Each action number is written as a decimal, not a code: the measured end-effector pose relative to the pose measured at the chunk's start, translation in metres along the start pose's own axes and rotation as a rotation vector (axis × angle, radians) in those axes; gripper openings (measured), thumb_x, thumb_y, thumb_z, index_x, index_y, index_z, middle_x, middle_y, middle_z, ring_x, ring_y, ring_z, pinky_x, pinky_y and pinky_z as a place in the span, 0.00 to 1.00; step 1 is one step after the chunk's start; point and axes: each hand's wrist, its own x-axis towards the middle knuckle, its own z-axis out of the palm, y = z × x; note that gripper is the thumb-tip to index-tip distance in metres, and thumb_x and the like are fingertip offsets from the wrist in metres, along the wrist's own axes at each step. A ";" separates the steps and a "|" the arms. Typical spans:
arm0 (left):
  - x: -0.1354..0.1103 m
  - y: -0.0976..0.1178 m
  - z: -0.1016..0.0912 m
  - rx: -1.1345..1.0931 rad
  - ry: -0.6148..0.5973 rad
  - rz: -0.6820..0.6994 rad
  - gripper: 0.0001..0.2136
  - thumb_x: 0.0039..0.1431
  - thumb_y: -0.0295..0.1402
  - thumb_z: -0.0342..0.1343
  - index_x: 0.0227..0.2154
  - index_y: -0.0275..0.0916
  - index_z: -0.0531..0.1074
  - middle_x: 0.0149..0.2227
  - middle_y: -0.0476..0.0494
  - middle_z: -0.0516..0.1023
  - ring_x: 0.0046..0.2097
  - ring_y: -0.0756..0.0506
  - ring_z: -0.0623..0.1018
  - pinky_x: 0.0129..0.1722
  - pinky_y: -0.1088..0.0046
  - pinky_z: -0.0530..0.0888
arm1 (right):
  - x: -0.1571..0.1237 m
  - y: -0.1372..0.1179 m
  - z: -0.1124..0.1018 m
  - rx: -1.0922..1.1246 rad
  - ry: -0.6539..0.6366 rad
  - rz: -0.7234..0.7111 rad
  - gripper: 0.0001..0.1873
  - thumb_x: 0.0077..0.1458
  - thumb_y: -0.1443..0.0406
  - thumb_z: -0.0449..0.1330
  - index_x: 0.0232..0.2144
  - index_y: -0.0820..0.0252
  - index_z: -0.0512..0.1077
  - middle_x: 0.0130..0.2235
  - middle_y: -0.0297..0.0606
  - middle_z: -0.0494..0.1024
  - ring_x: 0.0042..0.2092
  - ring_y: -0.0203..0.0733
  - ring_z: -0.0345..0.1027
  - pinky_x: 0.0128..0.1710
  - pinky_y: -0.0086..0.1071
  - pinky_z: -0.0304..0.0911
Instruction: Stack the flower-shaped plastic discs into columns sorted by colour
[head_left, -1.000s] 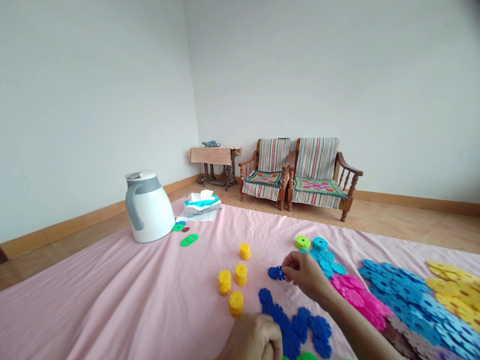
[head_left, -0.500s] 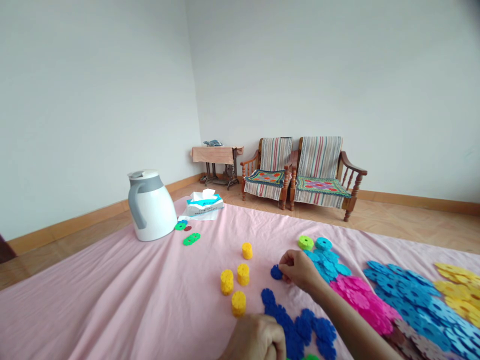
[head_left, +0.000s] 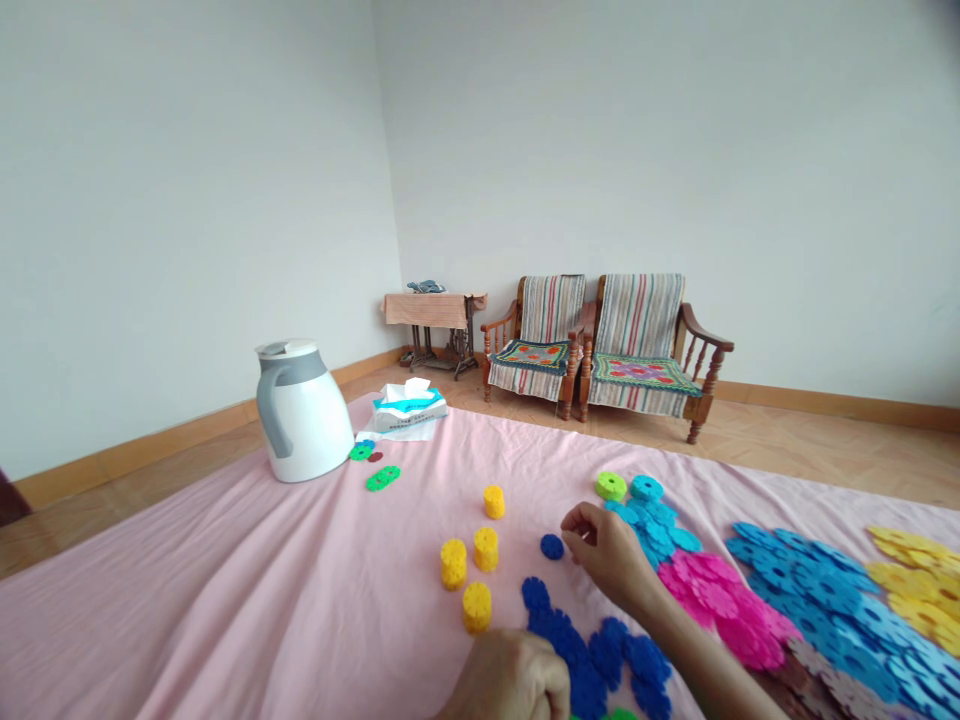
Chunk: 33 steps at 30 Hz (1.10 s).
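My right hand [head_left: 606, 545] hovers just right of a small dark blue disc stack [head_left: 552, 546], apart from it, its fingers curved and slightly parted with nothing visible between them. Down at the bottom edge, my left hand [head_left: 514, 680] is closed, fingers curled and their tips hidden. Beside it spreads a loose pile of dark blue notched plastic discs [head_left: 577, 650]. Several short stacks of yellow discs [head_left: 486, 549] stand upright left of the blue ones. Behind my right wrist lie light blue discs [head_left: 654, 525], and a pink disc pile [head_left: 720, 605] is beside my forearm.
A pink cloth [head_left: 360, 580] covers the surface. Blue discs [head_left: 810, 580] and yellow discs [head_left: 922, 580] lie to the right. A white and grey jug [head_left: 311, 425], a tissue box [head_left: 409, 408] and green discs [head_left: 384, 478] stand or lie left. Two chairs [head_left: 637, 340] are behind.
My right hand has let go of the small dark blue disc stack and drawn slightly to the right. My left hand has hardly moved.
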 end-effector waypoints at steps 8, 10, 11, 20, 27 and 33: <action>0.001 -0.009 0.006 -0.009 -0.035 0.070 0.12 0.39 0.13 0.48 0.09 0.33 0.61 0.16 0.54 0.64 0.23 0.55 0.64 0.24 0.82 0.57 | -0.033 -0.028 -0.002 -0.065 -0.233 -0.189 0.14 0.40 0.70 0.57 0.33 0.59 0.73 0.32 0.34 0.74 0.31 0.34 0.66 0.30 0.25 0.59; 0.000 -0.006 0.004 -0.001 -0.042 0.052 0.12 0.40 0.14 0.48 0.10 0.34 0.62 0.16 0.54 0.65 0.22 0.55 0.64 0.24 0.82 0.58 | -0.036 -0.029 0.002 -0.093 -0.248 -0.197 0.18 0.38 0.70 0.58 0.36 0.58 0.73 0.35 0.35 0.73 0.33 0.34 0.66 0.32 0.25 0.59; 0.000 -0.005 0.003 0.001 -0.043 0.043 0.12 0.40 0.14 0.48 0.10 0.34 0.63 0.16 0.54 0.65 0.22 0.55 0.64 0.23 0.82 0.57 | -0.036 -0.029 0.005 -0.107 -0.248 -0.205 0.19 0.38 0.70 0.59 0.37 0.58 0.73 0.35 0.35 0.72 0.33 0.34 0.66 0.33 0.25 0.59; 0.000 -0.005 0.004 0.006 -0.017 0.042 0.13 0.44 0.16 0.48 0.10 0.34 0.65 0.16 0.53 0.67 0.23 0.55 0.65 0.23 0.82 0.58 | -0.033 -0.025 0.006 -0.107 -0.246 -0.229 0.11 0.39 0.72 0.55 0.27 0.59 0.74 0.31 0.34 0.73 0.32 0.34 0.65 0.32 0.25 0.57; -0.001 -0.003 0.003 -0.041 -0.002 0.055 0.12 0.40 0.14 0.47 0.09 0.34 0.62 0.16 0.53 0.65 0.23 0.55 0.65 0.24 0.82 0.59 | -0.009 -0.003 -0.002 0.069 -0.067 -0.116 0.11 0.49 0.64 0.52 0.25 0.59 0.74 0.25 0.34 0.74 0.28 0.35 0.67 0.29 0.27 0.58; -0.001 0.003 -0.001 0.004 -0.025 0.038 0.11 0.38 0.15 0.46 0.09 0.35 0.62 0.16 0.53 0.64 0.23 0.54 0.64 0.24 0.82 0.58 | 0.008 0.022 0.004 0.155 0.062 0.063 0.12 0.50 0.62 0.50 0.27 0.62 0.71 0.21 0.35 0.74 0.23 0.36 0.67 0.21 0.26 0.58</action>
